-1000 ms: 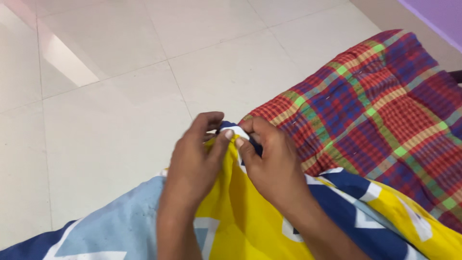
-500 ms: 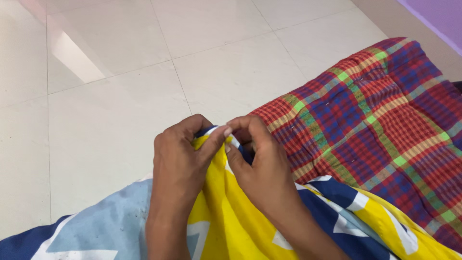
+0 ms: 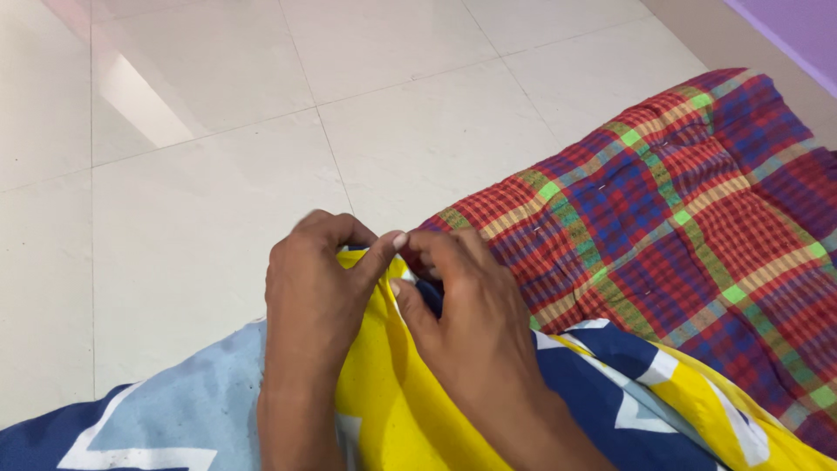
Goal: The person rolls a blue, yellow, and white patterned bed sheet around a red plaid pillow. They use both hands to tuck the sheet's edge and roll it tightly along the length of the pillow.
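Note:
My left hand and my right hand meet at the top edge of a patterned sheet in yellow, navy, light blue and white. Both pinch a bunched fold of that cloth between thumb and fingers, the fingertips touching each other. The sheet drapes down toward me and covers the lower part of the view. Beside my right hand lies a red, blue and green plaid mattress, whose near corner sits just behind my right fingers.
Glossy cream floor tiles fill the left and upper part of the view, with a bright reflection at the upper left. A purple wall shows at the top right corner.
Both hands have slid a little left and down with the sheet's edge, and the fold is gathered tighter. The navy and white corner is now mostly hidden under my fingers.

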